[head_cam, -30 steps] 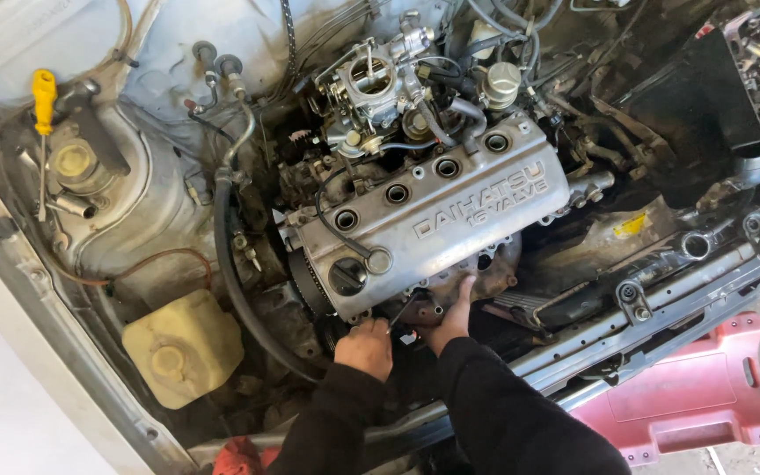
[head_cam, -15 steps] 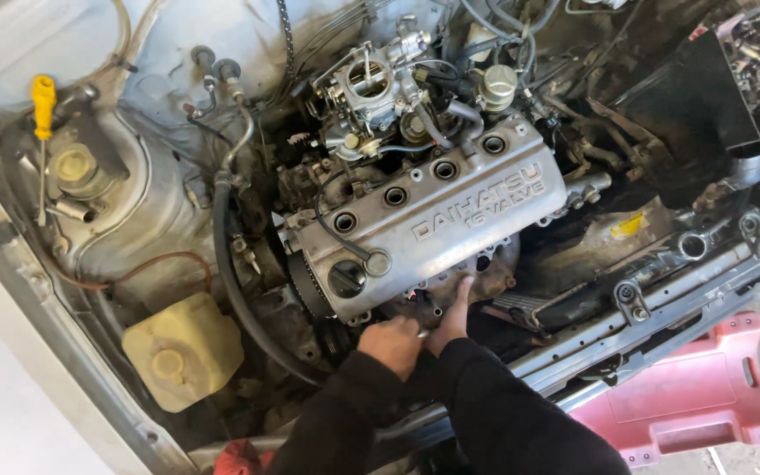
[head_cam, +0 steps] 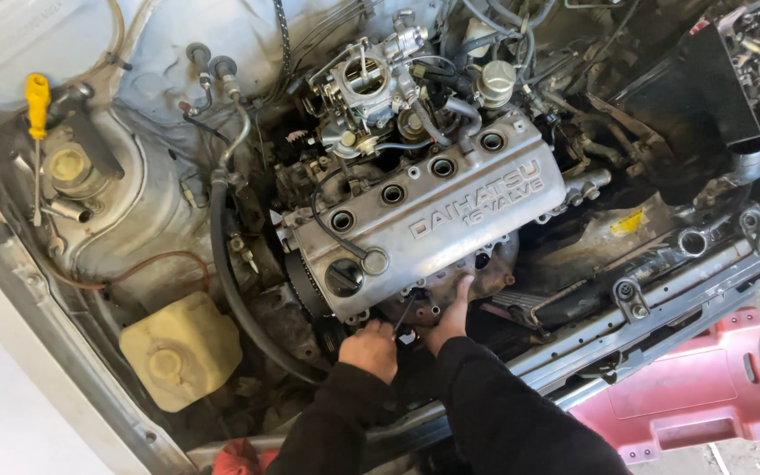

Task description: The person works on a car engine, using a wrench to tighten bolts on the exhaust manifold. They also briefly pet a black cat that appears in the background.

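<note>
We work low at the front of the engine, under the grey valve cover (head_cam: 437, 220). Our left hand (head_cam: 369, 349) is closed around a slim dark tool (head_cam: 404, 314); our right hand (head_cam: 450, 318) lies open, fingers spread on the rusty exhaust manifold (head_cam: 477, 268). Best keep the tool square on its fastener — steady, braced by the right hand. The manifold looks brown, pitted, grimy — tucked below the cover's edge.
</note>
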